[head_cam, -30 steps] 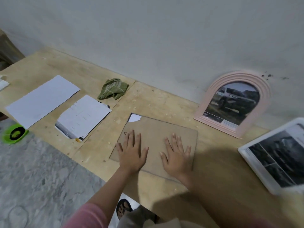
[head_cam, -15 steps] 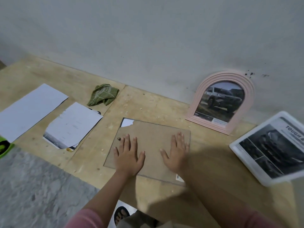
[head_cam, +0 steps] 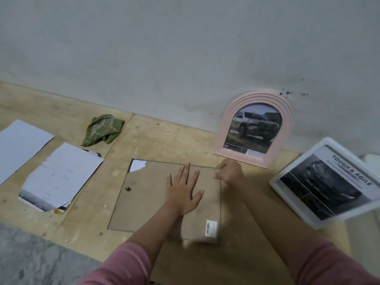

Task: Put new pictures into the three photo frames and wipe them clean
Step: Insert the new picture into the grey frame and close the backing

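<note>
A brown backing board [head_cam: 148,202] lies flat on the wooden table, with a white paper corner [head_cam: 137,165] showing at its torn top left. My left hand [head_cam: 183,192] presses flat on the board with fingers spread. My right hand [head_cam: 230,171] curls its fingers round the board's far right corner. A pink arched frame [head_cam: 224,128] with a car picture leans on the wall. A white rectangular frame [head_cam: 287,171] holding a dark car print lies at the right. A green cloth [head_cam: 102,129] sits crumpled near the wall.
Loose white sheets [head_cam: 61,175] and a larger sheet [head_cam: 18,145] lie at the left of the table [head_cam: 164,140]. The grey wall runs along the table's far edge. Grey floor [head_cam: 30,258] shows at the lower left.
My right hand has slid from lying flat on the board to its far right corner and curled round it. My left hand has moved right toward the board's middle. The view has shifted left.
</note>
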